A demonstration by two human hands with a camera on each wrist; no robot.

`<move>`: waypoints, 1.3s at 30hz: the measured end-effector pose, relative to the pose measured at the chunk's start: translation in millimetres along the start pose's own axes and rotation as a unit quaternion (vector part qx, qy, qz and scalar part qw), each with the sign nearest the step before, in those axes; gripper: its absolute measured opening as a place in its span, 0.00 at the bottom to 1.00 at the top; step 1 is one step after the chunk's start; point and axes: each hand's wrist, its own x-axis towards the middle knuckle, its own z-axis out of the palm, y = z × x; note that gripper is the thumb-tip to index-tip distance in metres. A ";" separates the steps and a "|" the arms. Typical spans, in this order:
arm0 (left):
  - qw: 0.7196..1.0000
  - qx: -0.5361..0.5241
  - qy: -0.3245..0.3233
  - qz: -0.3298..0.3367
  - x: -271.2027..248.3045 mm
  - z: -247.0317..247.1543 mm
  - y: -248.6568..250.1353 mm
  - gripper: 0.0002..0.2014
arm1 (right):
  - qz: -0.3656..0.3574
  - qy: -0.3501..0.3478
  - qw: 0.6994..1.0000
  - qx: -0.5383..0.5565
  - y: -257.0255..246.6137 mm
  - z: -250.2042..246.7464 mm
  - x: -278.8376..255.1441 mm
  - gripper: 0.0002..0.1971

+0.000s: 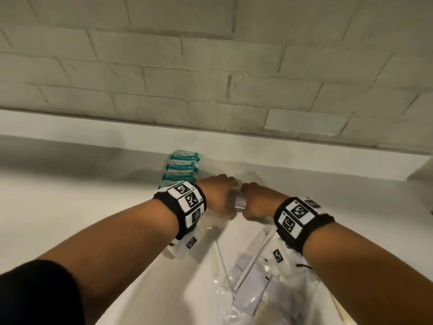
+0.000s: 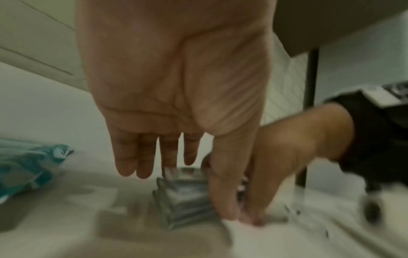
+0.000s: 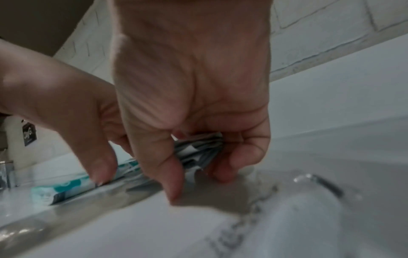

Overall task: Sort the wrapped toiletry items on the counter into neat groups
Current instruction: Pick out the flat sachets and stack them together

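A small stack of grey-white wrapped packets (image 1: 240,202) stands on the white counter (image 1: 70,207) near the back wall. My right hand (image 1: 255,202) grips it from the right; in the right wrist view its fingers and thumb curl round the stack (image 3: 198,150). My left hand (image 1: 220,195) comes in from the left. Its fingers (image 2: 143,157) hang straight and its thumb lies along the stack (image 2: 183,197). A row of teal wrapped packets (image 1: 182,170) lies just left of the hands, also seen blurred in the left wrist view (image 2: 26,165).
Clear-wrapped toothbrushes (image 1: 246,268) lie on the counter below my wrists, towards the front. A tiled wall (image 1: 210,78) and a low ledge close off the back. A chrome tap (image 3: 6,172) shows far left in the right wrist view.
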 end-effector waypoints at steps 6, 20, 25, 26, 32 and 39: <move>0.995 0.096 0.032 -0.007 8.8 13.0 -9.2 0.37 | 0.004 0.003 0.999 -0.051 7.2 -2.7 12.3 0.38; 0.985 -0.004 0.105 -0.136 71.0 -17.9 -27.0 0.41 | 0.052 0.124 0.991 -0.015 34.2 -24.2 65.4 0.23; 0.975 -0.084 0.115 -0.170 97.1 -22.4 -36.8 0.32 | 0.022 0.142 0.990 0.002 38.1 -28.6 87.2 0.28; 0.974 -0.085 0.123 -0.171 100.9 -22.8 -37.1 0.31 | 0.013 0.146 0.989 0.012 38.8 -29.2 91.4 0.30; 0.971 -0.070 0.155 -0.167 103.2 -21.1 -35.8 0.32 | 0.010 0.170 0.985 0.032 41.0 -30.0 103.1 0.28; 0.953 -0.182 0.144 -0.196 97.1 -22.0 -42.8 0.39 | 0.026 0.129 0.985 0.113 51.1 -38.8 96.0 0.27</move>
